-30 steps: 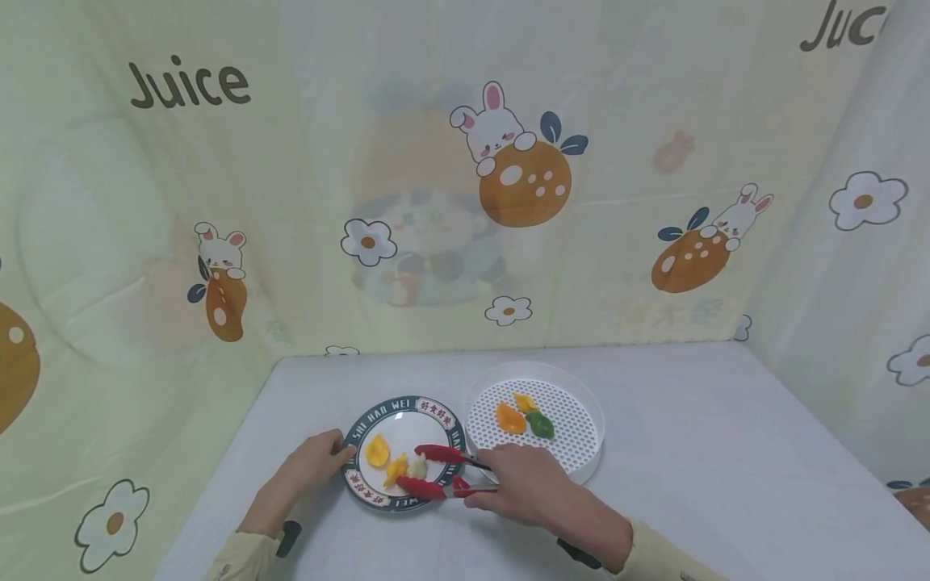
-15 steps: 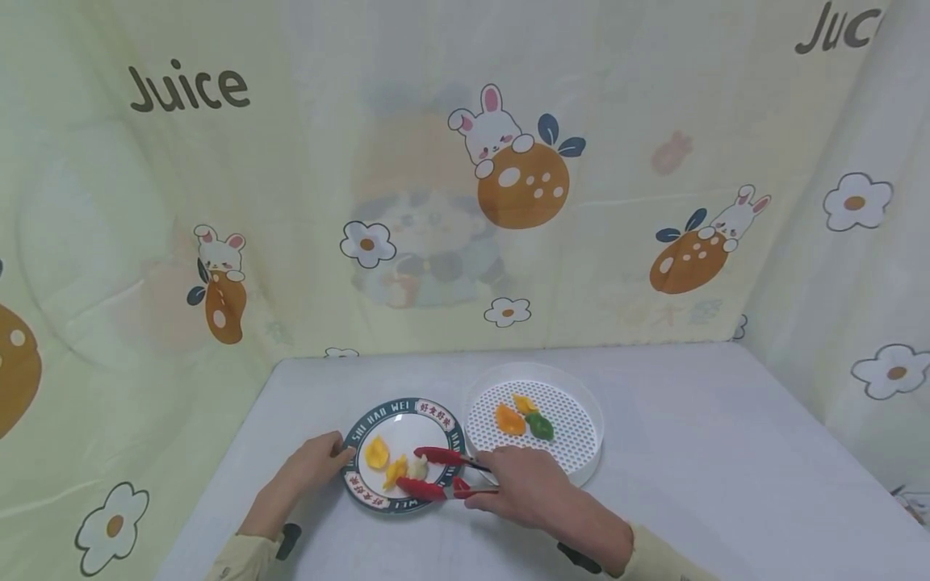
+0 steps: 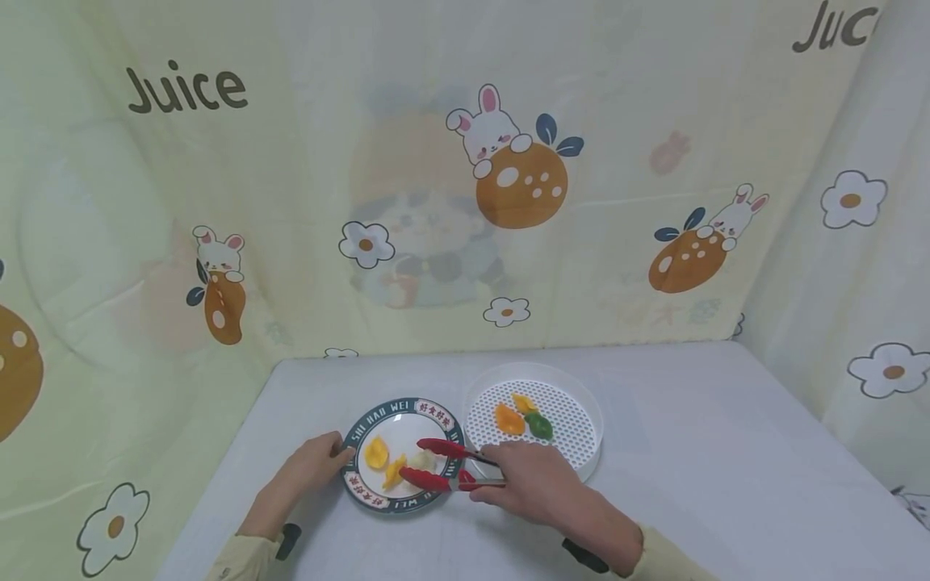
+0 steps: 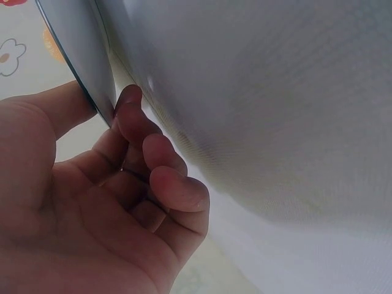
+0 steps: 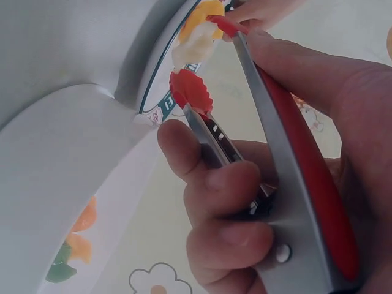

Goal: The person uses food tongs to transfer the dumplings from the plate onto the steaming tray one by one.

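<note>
My left hand [image 3: 317, 464] pinches the left rim of a plate [image 3: 407, 409] with a dark green lettered border. In the left wrist view, the thumb lies on one face of the plate rim [image 4: 82, 73] and the fingers on the other. Two yellow dumpling-like pieces [image 3: 376, 453] and a whitish one [image 3: 423, 460] lie on the plate. My right hand [image 3: 529, 480] grips metal tongs [image 3: 436, 482] with red scalloped tips. The tongs are spread, with the whitish piece [image 5: 193, 46] close between their tips in the head view.
Right of the plate stands a round white steamer tray [image 3: 567, 444] with a perforated base and a clear raised wall. Orange [image 3: 510, 420], yellow [image 3: 523, 403] and green [image 3: 539, 425] pieces lie in it. A printed curtain [image 3: 610, 266] hangs behind the white table [image 3: 690, 452].
My right hand and the tongs have shifted slightly right and away from me, and the whitish piece has moved a little the same way. The left hand stays at the plate rim.
</note>
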`<act>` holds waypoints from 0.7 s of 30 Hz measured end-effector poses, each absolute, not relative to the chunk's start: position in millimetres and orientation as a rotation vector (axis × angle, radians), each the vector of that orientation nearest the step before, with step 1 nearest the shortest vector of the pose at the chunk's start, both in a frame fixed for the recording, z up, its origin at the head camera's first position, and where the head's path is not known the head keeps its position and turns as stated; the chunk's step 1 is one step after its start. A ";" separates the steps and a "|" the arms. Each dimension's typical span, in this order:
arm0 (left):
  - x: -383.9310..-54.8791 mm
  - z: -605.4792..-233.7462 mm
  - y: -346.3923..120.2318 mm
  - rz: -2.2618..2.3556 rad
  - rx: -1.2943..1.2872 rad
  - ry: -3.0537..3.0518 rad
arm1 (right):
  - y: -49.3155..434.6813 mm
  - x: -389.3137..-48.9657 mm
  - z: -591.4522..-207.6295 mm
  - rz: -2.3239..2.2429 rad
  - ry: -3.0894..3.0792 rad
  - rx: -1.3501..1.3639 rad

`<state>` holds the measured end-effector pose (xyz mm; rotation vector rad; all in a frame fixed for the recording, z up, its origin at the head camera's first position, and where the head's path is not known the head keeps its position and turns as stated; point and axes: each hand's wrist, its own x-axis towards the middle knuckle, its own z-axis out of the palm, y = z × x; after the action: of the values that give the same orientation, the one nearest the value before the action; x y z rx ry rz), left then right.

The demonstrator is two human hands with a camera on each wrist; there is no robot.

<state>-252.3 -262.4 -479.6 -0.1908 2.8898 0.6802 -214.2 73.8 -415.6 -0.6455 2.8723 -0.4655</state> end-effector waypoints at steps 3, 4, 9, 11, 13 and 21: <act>-251.9 -478.6 -261.9 0.680 -0.187 2.888 | 76.2 -214.4 -416.6 -0.490 2.877 -0.654; -251.5 -478.2 -261.8 0.682 -0.187 2.887 | 77.0 -214.5 -416.8 -0.494 2.883 -0.658; -250.2 -476.9 -261.5 0.699 -0.184 2.890 | 81.6 -214.3 -414.5 -0.510 2.922 -0.660; -249.7 -476.8 -261.6 0.702 -0.181 2.892 | 83.8 -213.6 -412.4 -0.515 2.934 -0.656; -249.2 -477.0 -261.8 0.703 -0.179 2.892 | 86.5 -213.0 -410.1 -0.536 2.935 -0.647; -247.5 -476.2 -261.4 0.714 -0.160 2.897 | 99.8 -213.8 -404.4 -0.557 2.975 -0.562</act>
<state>-247.5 -261.4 -476.2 -0.1597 2.8969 0.7142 -213.8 99.8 -404.4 -0.5622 2.9749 -0.5573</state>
